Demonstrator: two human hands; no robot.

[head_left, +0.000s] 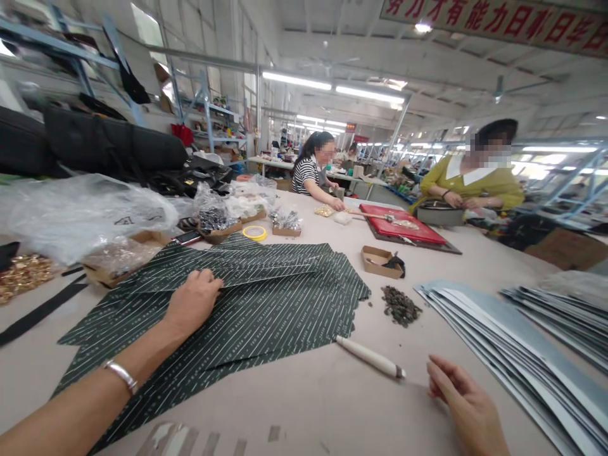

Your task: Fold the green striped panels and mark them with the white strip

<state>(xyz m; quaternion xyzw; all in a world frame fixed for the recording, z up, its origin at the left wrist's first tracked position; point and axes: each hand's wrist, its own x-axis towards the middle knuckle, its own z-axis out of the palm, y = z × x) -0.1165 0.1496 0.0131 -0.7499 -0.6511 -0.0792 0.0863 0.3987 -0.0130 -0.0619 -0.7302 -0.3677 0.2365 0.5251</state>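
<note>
1. Fabric (280,310), dark green with pale slanted stripes, lies in a layered, ragged-edged pile on the bench (327,405).
2. Left hand (196,301) rests on the upper layers, its fingers curled down at the edge of a raised strip; the thumb is hidden, so whether it pinches there cannot be told.
3. Right hand (463,402) is empty and half open, fingers loosely bent, to the right of the fabric's right edge.
4. Pale rod-shaped tool (373,358) lies between them, one end just beside the fabric's right edge, the dark-banded end toward the right hand.
5. Dark scraps (399,306) sit heaped near that same edge, with a small cardboard box (377,266) just beyond.
6. Red board (427,234) lies toward the bench's far edge.
</note>
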